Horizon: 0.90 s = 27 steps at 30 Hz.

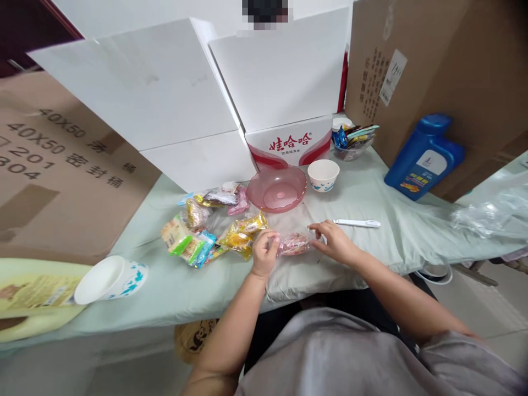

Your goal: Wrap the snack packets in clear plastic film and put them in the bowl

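My left hand (264,251) is curled closed, pinching the left end of a clear plastic bag (293,243) with reddish snacks inside. My right hand (335,240) grips the same bag at its right end, fingers bent on the plastic. The bag lies on the pale green cloth (371,247) right in front of me. To the left of my left hand lie several wrapped snack packets (214,234) in yellow, green and blue. Beyond the bag stands a pink plastic bowl (276,189) and a small white bowl (323,175).
A white slim utensil (357,223) lies right of my right hand. A blue jug (424,157) stands at the right by brown cartons. A clear dish of packets (352,142) sits at the back. White boxes (284,93) stand behind. A white patterned cup (110,279) lies at the left.
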{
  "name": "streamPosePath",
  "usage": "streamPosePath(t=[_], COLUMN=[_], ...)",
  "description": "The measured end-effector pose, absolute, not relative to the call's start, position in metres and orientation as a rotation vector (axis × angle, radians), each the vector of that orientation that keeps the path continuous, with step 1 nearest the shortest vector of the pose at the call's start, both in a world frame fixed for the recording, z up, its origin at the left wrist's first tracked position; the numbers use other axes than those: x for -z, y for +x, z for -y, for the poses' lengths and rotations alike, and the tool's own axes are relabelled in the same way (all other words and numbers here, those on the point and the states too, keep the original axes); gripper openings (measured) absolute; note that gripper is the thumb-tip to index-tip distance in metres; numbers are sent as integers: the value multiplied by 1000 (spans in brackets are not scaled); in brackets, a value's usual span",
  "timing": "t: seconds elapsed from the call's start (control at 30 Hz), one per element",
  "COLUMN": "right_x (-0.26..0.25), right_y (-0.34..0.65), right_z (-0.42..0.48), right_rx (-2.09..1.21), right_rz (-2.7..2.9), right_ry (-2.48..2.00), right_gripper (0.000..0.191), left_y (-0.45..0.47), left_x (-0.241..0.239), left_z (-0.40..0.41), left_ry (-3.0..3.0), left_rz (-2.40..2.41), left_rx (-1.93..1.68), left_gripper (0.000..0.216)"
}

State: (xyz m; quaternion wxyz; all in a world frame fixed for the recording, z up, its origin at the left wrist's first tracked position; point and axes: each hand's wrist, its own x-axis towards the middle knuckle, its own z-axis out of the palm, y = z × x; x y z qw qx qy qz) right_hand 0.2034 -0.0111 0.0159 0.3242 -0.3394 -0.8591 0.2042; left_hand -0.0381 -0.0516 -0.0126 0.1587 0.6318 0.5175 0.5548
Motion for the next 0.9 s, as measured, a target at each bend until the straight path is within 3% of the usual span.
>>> streamPosePath(t=[0.07,0.17,0.37,0.47,0.57,0.7,0.8,0.9], right_x=[-21,-33,-37,-38,-40,-36,-30,-27], right_y=[212,235,269,265,250,230,222,214], right_z=[10,16,43,50,50,45,40,34], right_rx=[-497,-451,-416,-483,-624,-616,-507,-474], right_rz=[2233,2243,2502,2476,2501,2731,2785,2772], right_ry=[-865,-763,-606,-598,-767,-1162,-1358,-1418], right_gripper=[12,11,29,31,34,34,49,63], left_y=[-44,-57,-75,-66,-45,-14,-1,5], left_x=[14,21,24,6,-16,-28,-32,-41], left_z=[60,83,139,152,152,150,154,158], left_ry=[1591,1374,1564,1959,2308,2432,2351,2305], left_rz=[-1541,-1655,-1785,-1722,-1561,-1587,-1557,-1434], left_rx=[-1729,-1763,-1835,-1790,-1464,-747,-192,16], left_gripper=[21,17,8,18,30,32,25,20])
